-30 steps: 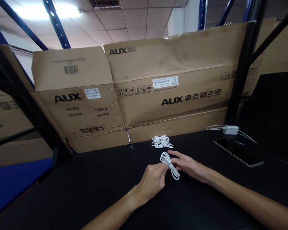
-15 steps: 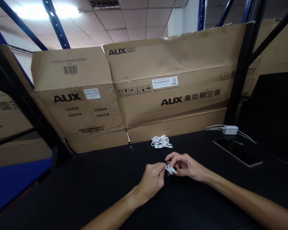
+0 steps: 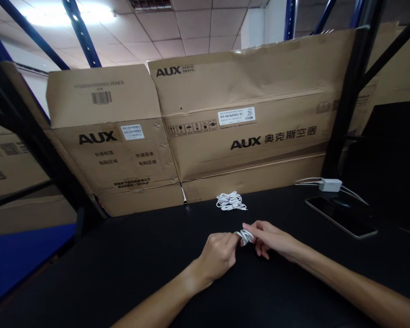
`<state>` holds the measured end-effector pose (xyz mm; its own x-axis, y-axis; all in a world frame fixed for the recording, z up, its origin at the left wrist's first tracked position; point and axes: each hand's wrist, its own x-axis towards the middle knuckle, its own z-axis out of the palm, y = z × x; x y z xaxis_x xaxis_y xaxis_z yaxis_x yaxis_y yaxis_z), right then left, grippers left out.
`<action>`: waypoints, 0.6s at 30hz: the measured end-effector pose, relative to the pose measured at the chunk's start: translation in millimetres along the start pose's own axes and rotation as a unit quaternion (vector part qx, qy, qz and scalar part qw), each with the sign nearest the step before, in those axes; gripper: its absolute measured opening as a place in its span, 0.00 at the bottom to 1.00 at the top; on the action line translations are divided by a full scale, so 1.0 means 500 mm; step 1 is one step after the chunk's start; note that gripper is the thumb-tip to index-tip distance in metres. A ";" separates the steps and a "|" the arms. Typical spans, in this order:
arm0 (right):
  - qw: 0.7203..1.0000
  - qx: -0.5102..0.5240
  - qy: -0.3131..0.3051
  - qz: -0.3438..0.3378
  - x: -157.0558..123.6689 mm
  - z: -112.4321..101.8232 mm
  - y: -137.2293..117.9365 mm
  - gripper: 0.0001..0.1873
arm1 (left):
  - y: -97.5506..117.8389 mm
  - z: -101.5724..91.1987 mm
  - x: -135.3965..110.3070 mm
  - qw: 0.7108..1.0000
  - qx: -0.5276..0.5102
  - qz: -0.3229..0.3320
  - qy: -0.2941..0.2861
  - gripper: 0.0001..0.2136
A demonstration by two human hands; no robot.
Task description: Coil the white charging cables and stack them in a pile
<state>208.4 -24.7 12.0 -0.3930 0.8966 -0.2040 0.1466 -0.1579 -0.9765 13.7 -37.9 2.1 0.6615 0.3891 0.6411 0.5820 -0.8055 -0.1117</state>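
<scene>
ahead: cable pile (image 3: 231, 201), boxes (image 3: 246, 150) | right: phone (image 3: 341, 216) | left: open tabletop (image 3: 123, 255)

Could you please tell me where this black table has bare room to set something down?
Bare tabletop lies left of the left hand and its coiled cable, up to the cardboard boxes, and between the cable pile and the phone. Around phone and charger it is crowded.

Thin white cable (image 3: 245, 236), coiled small and tight, between the fingers (image 3: 256, 228)

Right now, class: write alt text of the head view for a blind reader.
Left hand and right hand pinch a coiled white cable above a black table. Behind are more white cables, a phone, a charger and cardboard boxes.
</scene>
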 end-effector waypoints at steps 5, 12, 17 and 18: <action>0.987 0.025 -0.157 0.030 -0.004 -0.003 0.001 0.26 | -0.001 0.000 -0.004 0.997 0.054 0.052 -0.036 0.12; 0.981 -0.022 -0.141 -0.132 0.008 -0.005 0.010 0.17 | 0.019 -0.009 0.018 0.963 -0.182 -0.191 -0.050 0.13; 0.896 -0.275 -0.005 -0.350 -0.001 -0.008 -0.001 0.09 | 0.019 -0.008 0.031 0.745 -0.509 -0.418 -0.102 0.10; 0.882 -0.293 0.002 -0.369 -0.002 -0.008 -0.003 0.10 | 0.016 -0.005 0.031 0.699 -0.558 -0.433 -0.112 0.09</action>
<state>212.3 -23.9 13.8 -0.5746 0.6673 0.4738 0.2971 0.7095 -0.6390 27.4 -39.6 13.2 0.4205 0.9060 -0.0484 0.1618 -0.0224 0.9866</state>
